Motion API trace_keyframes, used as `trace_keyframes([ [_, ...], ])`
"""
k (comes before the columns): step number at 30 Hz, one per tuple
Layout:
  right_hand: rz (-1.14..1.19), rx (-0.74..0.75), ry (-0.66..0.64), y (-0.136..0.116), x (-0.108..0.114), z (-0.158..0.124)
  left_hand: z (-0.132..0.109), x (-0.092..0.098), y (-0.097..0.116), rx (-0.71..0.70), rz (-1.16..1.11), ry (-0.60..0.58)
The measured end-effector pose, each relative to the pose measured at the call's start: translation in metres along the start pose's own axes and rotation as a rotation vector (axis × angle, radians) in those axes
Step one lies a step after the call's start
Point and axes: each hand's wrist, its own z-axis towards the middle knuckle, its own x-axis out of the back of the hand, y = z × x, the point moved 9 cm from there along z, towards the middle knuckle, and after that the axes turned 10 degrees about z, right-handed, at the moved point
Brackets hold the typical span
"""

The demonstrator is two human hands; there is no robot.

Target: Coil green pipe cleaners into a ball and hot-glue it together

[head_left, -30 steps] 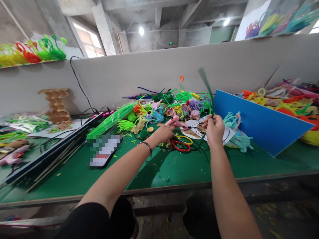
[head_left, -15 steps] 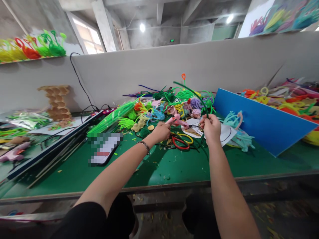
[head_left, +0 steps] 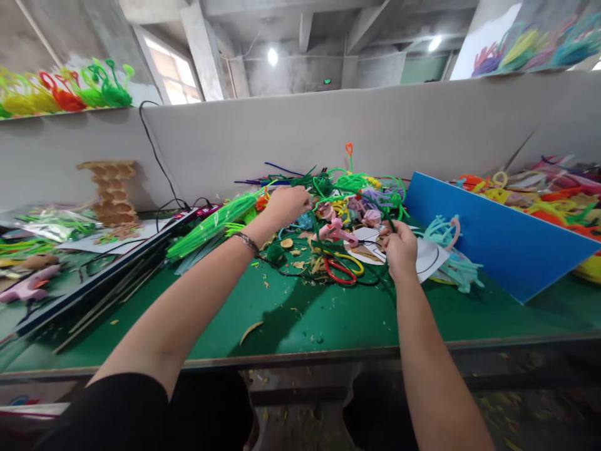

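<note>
My left hand [head_left: 287, 204] reaches into the far pile of coloured pipe cleaners [head_left: 350, 185], knuckles up and fingers curled; what they grip is hidden. My right hand [head_left: 398, 241] pinches a dark green pipe cleaner [head_left: 389, 218] that runs down past it onto the green table [head_left: 300, 319]. Between the hands lie a pink glue gun [head_left: 336, 230], a red loop [head_left: 339, 274] and a yellow loop [head_left: 352, 261]. A white paper disc [head_left: 428, 254] lies under and just right of my right hand.
A blue board [head_left: 493, 235] leans at the right, with more bright pipe-cleaner shapes [head_left: 539, 200] behind it. A bundle of bright green stems [head_left: 211, 222], a black cable [head_left: 154, 156], a cardboard honeycomb piece [head_left: 109, 188] and flat panels [head_left: 94, 282] lie at the left. A grey partition [head_left: 282, 138] backs the table.
My left hand has left the spot beside the pink glue gun and moved up-left into the pile. The dark green pipe cleaner that stood up and arched over now lies low by my right hand.
</note>
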Motion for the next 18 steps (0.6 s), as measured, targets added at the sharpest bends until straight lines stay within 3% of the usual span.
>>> trace_keyframes([
  [3,-0.083,0.021,-0.056,-0.009,-0.007,-0.006,-0.02,0.024,-0.038,0.121,-0.051,0.064],
  [5,-0.137,0.048,-0.103,-0.018,-0.014,-0.013,-0.049,0.038,-0.067,0.292,-0.287,0.235],
  [7,-0.184,0.079,-0.157,-0.026,-0.022,-0.019,-0.081,0.036,-0.084,0.392,-0.561,0.363],
  [10,-0.248,0.113,-0.279,-0.03,-0.04,-0.027,-0.125,-0.002,-0.098,0.594,-1.165,0.48],
  [14,-0.324,0.131,-0.462,-0.026,-0.067,-0.041,-0.155,-0.044,-0.088,0.69,-1.404,0.506],
  [18,-0.383,0.147,-0.594,-0.031,-0.086,-0.06,-0.159,-0.067,-0.061,0.707,-1.614,0.453],
])
